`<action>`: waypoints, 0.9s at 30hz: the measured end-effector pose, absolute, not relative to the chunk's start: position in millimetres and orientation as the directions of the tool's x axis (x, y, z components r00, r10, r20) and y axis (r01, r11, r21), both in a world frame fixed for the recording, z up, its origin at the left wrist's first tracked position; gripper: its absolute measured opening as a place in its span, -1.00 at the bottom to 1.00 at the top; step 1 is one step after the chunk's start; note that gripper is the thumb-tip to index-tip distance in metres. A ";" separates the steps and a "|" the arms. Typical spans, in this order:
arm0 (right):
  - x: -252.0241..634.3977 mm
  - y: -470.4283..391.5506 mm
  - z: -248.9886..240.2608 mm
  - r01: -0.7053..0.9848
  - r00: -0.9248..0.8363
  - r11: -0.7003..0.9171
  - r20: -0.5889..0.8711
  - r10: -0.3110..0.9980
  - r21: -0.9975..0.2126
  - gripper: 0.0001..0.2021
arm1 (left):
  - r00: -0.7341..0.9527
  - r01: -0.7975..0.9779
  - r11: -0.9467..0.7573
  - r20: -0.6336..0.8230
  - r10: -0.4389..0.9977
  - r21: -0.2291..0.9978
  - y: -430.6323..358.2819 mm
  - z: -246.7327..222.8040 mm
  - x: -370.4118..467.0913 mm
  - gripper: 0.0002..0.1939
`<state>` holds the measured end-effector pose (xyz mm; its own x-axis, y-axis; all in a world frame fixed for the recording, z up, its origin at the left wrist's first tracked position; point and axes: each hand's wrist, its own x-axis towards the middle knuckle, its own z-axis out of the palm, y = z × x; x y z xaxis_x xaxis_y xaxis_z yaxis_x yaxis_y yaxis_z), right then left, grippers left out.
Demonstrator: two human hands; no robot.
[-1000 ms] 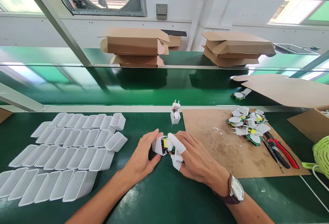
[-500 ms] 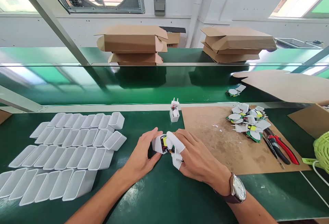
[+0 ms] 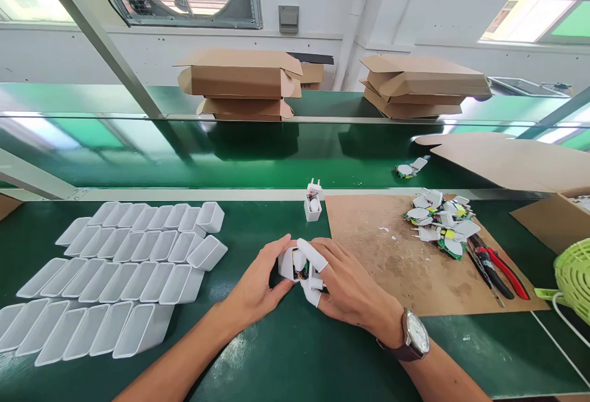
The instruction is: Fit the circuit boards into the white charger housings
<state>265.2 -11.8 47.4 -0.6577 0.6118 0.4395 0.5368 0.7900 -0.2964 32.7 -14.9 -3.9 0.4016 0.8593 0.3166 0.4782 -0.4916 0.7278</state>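
Note:
My left hand [image 3: 258,276] grips a white plastic housing [image 3: 284,265] between thumb and fingers, its open end facing right. My right hand [image 3: 357,282], with white finger cots on thumb and index finger, pinches a small circuit board [image 3: 300,260] with a white plug piece. The board sits partly inside the housing's mouth; the fingers hide much of the plug end. Just beyond my hands stands another white housing [image 3: 313,208] with a two-pin plug and board in it. To the left, white housings [image 3: 138,328] lie in several slanted rows, open ends towards me.
A brown cardboard sheet [image 3: 364,279] on the right carries a pile of circuit boards [image 3: 442,220], red-and-black pliers [image 3: 504,273] and tweezers [image 3: 486,276]. A green basket [image 3: 574,273] is at the right edge. Another board [image 3: 410,168] lies on the green belt [image 3: 276,171] behind.
The circuit board has gone further into the housing, and my hands are closer together. The lone board on the belt has shifted slightly left. The view has tilted a little.

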 end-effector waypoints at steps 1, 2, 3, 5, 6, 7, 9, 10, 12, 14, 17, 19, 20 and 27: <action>264.3 -13.0 46.1 0.543 -0.619 0.762 0.444 0.647 -0.354 -0.46 | 0.402 0.489 -0.484 0.305 0.863 0.726 -15.0 -4.6 32.8 -0.20; 263.7 -14.1 45.0 0.540 -0.576 0.729 0.447 0.685 -0.421 -0.38 | 0.401 0.505 -0.479 0.296 0.867 0.718 -15.2 -5.1 32.7 -0.21; 263.5 -15.0 44.0 0.522 -0.537 0.697 0.446 0.716 -0.492 -0.29 | 0.408 0.515 -0.479 0.289 0.866 0.711 -15.6 -5.3 32.6 -0.23; 264.0 -15.0 42.6 0.453 -0.479 0.636 0.431 0.765 -0.625 -0.25 | 0.425 0.497 -0.480 0.280 0.861 0.723 -16.8 -5.3 32.2 -0.26; 264.4 -13.9 42.0 0.420 -0.451 0.605 0.422 0.786 -0.677 -0.35 | 0.426 0.470 -0.469 0.274 0.862 0.748 -17.6 -5.0 32.1 -0.27; 264.7 -12.0 41.2 0.396 -0.422 0.579 0.419 0.804 -0.712 -0.51 | 0.420 0.432 -0.448 0.265 0.868 0.783 -18.4 -4.7 32.1 -0.27; 264.2 -7.0 39.0 0.370 -0.384 0.570 0.437 0.813 -0.734 -0.73 | 0.380 0.348 -0.391 0.253 0.890 0.852 -19.6 -3.8 32.7 -0.28; 263.2 -4.5 37.1 0.360 -0.400 0.589 0.450 0.798 -0.724 -0.75 | 0.353 0.310 -0.354 0.239 0.905 0.883 -19.9 -3.3 33.1 -0.29; 260.0 -0.7 31.8 0.325 -0.491 0.657 0.473 0.732 -0.680 -0.73 | 0.327 0.240 -0.285 0.199 0.924 0.928 -20.3 -2.6 33.9 -0.34; 256.1 0.8 25.0 0.302 -0.578 0.716 0.477 0.662 -0.629 -0.63 | 0.321 0.191 -0.210 0.141 0.937 0.959 -20.6 -2.1 34.4 -0.37; 251.7 0.1 15.7 0.338 -0.636 0.775 0.477 0.606 -0.534 -0.65 | 0.319 0.150 -0.108 0.056 0.946 0.983 -21.4 -1.7 35.0 -0.32; 250.5 -0.9 12.8 0.385 -0.657 0.803 0.476 0.585 -0.455 -0.69 | 0.313 0.134 -0.086 0.041 0.949 0.987 -22.2 -1.1 34.9 -0.23; 250.2 -1.3 12.6 0.407 -0.658 0.813 0.484 0.577 -0.417 -0.69 | 0.310 0.134 -0.095 0.049 0.949 0.986 -22.7 -0.7 34.5 -0.21; 248.6 -3.7 14.0 0.422 -0.554 0.778 0.547 0.628 -0.466 -0.67 | 0.313 0.160 -0.227 0.169 0.934 0.961 -26.1 -0.3 31.5 -0.14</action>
